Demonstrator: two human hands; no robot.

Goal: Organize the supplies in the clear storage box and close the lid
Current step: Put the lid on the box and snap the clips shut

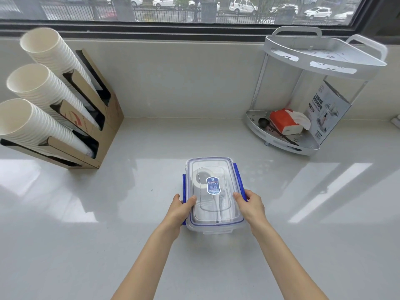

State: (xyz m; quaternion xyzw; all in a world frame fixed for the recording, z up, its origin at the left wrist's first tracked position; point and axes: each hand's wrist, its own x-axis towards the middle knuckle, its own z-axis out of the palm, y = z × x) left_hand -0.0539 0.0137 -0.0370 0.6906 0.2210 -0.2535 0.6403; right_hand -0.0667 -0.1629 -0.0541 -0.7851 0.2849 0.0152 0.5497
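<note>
A clear storage box (213, 221) with blue side latches stands on the white counter, its clear lid (213, 167) lying on top. Through the lid I see a roll of tape (198, 180) and white utensils (220, 211) inside. My left hand (180, 210) grips the box's left side over the blue latch (184, 185), thumb on the lid. On the right side my right hand (251, 205) holds the box the same way, thumb on the lid's edge. A blue label (213, 185) sits on the lid's middle.
A cardboard holder (101, 126) with three stacks of white paper cups (41, 87) stands at the left. A white two-tier corner rack (311, 131) at the right holds an orange tissue pack (283, 121), a dark ladle and a printed box. A window runs behind.
</note>
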